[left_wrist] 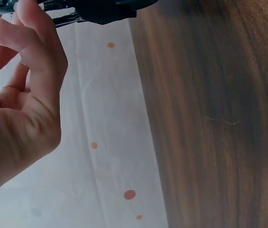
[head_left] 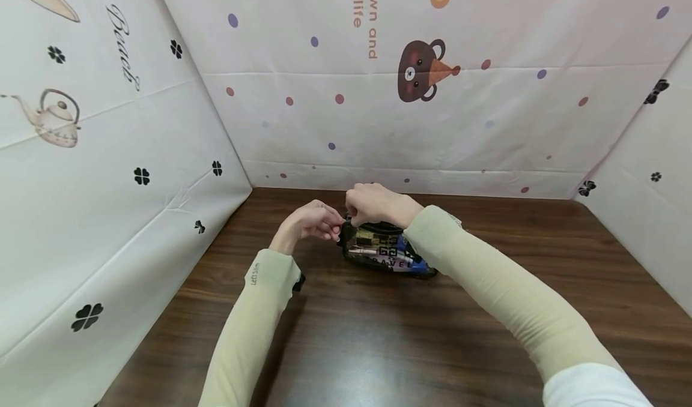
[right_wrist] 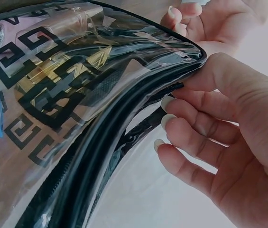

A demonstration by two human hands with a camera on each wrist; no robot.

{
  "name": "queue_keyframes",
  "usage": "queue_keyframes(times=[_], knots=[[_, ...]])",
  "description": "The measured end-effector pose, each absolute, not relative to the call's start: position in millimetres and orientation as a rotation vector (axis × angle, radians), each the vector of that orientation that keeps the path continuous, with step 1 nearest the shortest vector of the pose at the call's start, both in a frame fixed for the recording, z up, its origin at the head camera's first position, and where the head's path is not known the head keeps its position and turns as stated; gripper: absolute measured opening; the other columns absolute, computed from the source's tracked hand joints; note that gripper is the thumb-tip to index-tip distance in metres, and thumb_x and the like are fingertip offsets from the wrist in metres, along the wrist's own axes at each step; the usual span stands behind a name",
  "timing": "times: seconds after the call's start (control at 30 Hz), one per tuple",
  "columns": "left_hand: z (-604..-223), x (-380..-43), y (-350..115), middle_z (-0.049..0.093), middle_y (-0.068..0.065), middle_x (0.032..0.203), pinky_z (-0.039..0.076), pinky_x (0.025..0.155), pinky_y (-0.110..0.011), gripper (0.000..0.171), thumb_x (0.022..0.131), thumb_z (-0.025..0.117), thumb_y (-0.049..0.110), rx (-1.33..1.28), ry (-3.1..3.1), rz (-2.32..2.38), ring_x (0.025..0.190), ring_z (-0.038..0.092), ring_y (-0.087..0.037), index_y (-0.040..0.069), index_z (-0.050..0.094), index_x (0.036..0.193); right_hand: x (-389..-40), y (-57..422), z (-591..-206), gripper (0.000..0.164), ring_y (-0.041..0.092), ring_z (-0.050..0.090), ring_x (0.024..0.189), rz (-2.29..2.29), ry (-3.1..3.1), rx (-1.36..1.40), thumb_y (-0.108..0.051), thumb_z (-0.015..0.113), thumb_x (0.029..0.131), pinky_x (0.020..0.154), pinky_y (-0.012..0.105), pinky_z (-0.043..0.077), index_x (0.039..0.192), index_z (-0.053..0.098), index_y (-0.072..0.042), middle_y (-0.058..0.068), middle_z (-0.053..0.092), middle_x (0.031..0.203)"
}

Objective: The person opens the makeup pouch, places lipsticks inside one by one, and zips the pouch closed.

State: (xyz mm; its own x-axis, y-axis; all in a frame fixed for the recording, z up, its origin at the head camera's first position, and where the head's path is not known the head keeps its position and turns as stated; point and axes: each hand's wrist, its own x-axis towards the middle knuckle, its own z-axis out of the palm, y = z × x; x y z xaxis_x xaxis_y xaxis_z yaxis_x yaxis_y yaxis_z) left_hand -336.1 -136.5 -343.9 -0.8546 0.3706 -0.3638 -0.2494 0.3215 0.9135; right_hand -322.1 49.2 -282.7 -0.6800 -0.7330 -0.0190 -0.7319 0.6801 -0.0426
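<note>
A clear plastic toiletry bag (head_left: 386, 252) with black trim and black lettering stands towards the back of the table. Make-up items, a gold one and a blue one among them, show through its wall. My left hand (head_left: 316, 220) pinches the bag's left end. From above, my right hand (head_left: 381, 204) reaches over the same end; in the right wrist view, its thumb and forefinger pinch the corner where the black zip (right_wrist: 62, 175) ends. The other fingers of the right hand (right_wrist: 228, 128) curve loosely beneath. Whether a zip pull lies between the fingertips is hidden.
The dark wooden table (head_left: 357, 341) extends in front of the bag. White printed sheets stand as a back wall (head_left: 303, 125) and side walls, the left one (head_left: 135, 233) close to the left arm. A pale thread (left_wrist: 221, 120) lies on the wood.
</note>
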Motion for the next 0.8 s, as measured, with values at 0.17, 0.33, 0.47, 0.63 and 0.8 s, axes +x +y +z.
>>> queue_keyframes(times=[0.17, 0.33, 0.47, 0.63, 0.8], knots=[[-345.1, -335.2, -132.3, 0.062, -0.006, 0.063, 0.05, 0.051, -0.023, 0.02, 0.095, 0.052, 0.005, 0.099, 2.139, 1.498, 0.053, 0.062, -0.012, -0.006, 0.065, 0.105, -322.4, 50.0, -281.9, 0.023, 0.01, 0.046, 0.054, -0.057, 2.852, -1.239, -0.014, 0.07, 0.083, 0.05, 0.024, 0.034, 0.062, 0.062, -0.015, -0.001, 0.067, 0.07], [-349.8, -333.9, -131.7, 0.061, -0.006, 0.061, 0.052, 0.052, -0.024, 0.022, 0.094, 0.049, 0.004, 0.061, 2.159, 1.427, 0.053, 0.062, -0.014, -0.005, 0.066, 0.105, -323.1, 49.8, -281.9, 0.029, 0.009, 0.041, 0.052, -0.073, 2.84, -1.239, -0.015, 0.069, 0.085, 0.05, 0.023, 0.032, 0.058, 0.056, -0.017, -0.003, 0.059, 0.063], [-349.9, -333.9, -131.7, 0.06, -0.006, 0.061, 0.051, 0.051, -0.024, 0.023, 0.095, 0.048, 0.005, 0.065, 2.161, 1.413, 0.053, 0.062, -0.014, -0.005, 0.066, 0.106, -322.9, 50.2, -281.5, 0.03, 0.009, 0.041, 0.053, -0.079, 2.844, -1.24, -0.015, 0.07, 0.084, 0.051, 0.024, 0.032, 0.058, 0.055, -0.019, -0.004, 0.056, 0.062], [-347.0, -333.1, -130.0, 0.06, -0.007, 0.062, 0.051, 0.051, -0.025, 0.021, 0.096, 0.047, 0.006, 0.076, 2.167, 1.364, 0.053, 0.062, -0.016, -0.004, 0.064, 0.102, -321.9, 51.2, -280.5, 0.032, 0.009, 0.039, 0.052, -0.092, 2.83, -1.234, -0.016, 0.069, 0.085, 0.05, 0.024, 0.031, 0.058, 0.053, -0.018, -0.004, 0.055, 0.062], [-346.5, -332.0, -127.3, 0.058, -0.007, 0.06, 0.05, 0.05, -0.026, 0.02, 0.095, 0.046, 0.005, 0.087, 2.197, 1.332, 0.051, 0.061, -0.016, -0.002, 0.065, 0.09, -321.1, 53.3, -279.9, 0.03, 0.009, 0.038, 0.052, -0.095, 2.816, -1.241, -0.015, 0.069, 0.086, 0.05, 0.024, 0.031, 0.059, 0.055, -0.018, -0.004, 0.055, 0.061]])
